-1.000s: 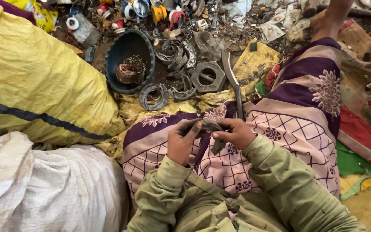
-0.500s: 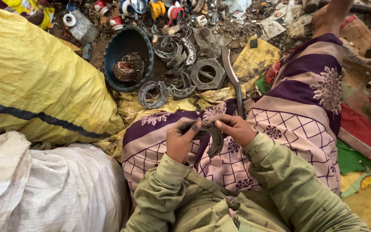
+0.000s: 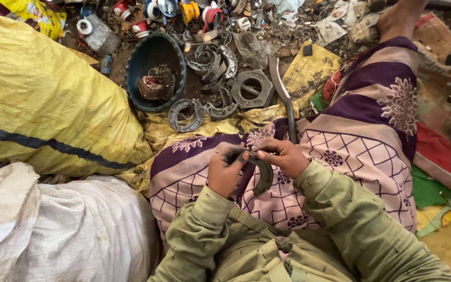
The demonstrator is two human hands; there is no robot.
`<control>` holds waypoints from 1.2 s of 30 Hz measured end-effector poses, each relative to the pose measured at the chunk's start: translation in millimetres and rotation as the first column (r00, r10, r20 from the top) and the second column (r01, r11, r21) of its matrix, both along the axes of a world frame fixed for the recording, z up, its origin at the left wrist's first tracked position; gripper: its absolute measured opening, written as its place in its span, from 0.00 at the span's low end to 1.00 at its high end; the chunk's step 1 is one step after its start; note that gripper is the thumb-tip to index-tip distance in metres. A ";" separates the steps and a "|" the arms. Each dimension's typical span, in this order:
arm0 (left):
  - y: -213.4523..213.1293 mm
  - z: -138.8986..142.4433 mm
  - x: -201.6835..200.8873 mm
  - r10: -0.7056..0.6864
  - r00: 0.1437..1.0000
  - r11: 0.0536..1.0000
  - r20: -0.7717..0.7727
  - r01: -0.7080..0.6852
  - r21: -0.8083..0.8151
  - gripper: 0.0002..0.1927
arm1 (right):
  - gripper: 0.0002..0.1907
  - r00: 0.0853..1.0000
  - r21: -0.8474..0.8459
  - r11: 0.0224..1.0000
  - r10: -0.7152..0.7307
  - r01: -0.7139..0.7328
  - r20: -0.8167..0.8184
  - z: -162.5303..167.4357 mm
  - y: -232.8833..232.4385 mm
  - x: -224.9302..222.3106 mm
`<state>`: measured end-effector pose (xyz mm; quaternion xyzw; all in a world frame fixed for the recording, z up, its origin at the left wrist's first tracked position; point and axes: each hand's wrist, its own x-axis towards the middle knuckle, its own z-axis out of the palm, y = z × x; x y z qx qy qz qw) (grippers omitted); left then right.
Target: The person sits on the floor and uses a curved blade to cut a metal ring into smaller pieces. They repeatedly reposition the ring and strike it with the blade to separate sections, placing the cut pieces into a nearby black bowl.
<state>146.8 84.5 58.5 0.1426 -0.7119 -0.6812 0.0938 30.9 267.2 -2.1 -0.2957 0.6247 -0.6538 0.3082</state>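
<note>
Over the lap, above a purple and pink patterned cloth point(image 3: 340, 151) that covers the seated person's legs, both hands meet on one curved dark metal piece point(image 3: 261, 175), shaped like a half ring. Left hand point(image 3: 224, 173) grips its upper left end, fingers curled around it and the thumb pressed on top; right hand point(image 3: 284, 156) pinches the other upper end just beside it, so the two hands sit close together, both clamped on the same part, which hangs down between them against the cloth. Both arms wear olive green sleeves point(image 3: 351, 219). Just past the right hand, a long, slightly bent metal bar point(image 3: 284, 96) lies across the edge of the cloth and points away towards the scrap heap. Beyond the knees, on dirty ground, rest several similar worn parts: a round toothed ring point(image 3: 185, 115), a hexagonal metal collar point(image 3: 252, 89) and a cluster of curved shoes point(image 3: 214, 57). Left of these stands a dark blue bowl point(image 3: 141, 62) with a rusty part and small bits inside. A large yellow sack point(image 3: 37, 104) fills the left side, touching a white sack point(image 3: 69, 230) below it. Farther off lie small red, white and yellow pieces among the rubble, too jumbled to tell apart.
</note>
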 end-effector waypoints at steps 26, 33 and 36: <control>17.5 53.3 1.3 0.011 0.977 0.856 -0.213 -0.119 -0.502 0.09 | 0.22 0.974 -0.100 0.980 -0.183 0.171 -0.130 44.9 -4.7 20.4; 16.9 41.0 1.2 0.022 0.977 0.857 -0.213 -0.128 -0.499 0.09 | 0.21 0.974 -0.074 0.976 -0.210 0.204 -0.083 41.2 -3.7 20.9; 3.6 25.5 0.0 0.163 0.986 0.983 -0.029 -0.160 0.090 0.09 | 0.19 0.981 -0.066 0.983 -0.175 0.169 -0.086 41.4 0.9 14.9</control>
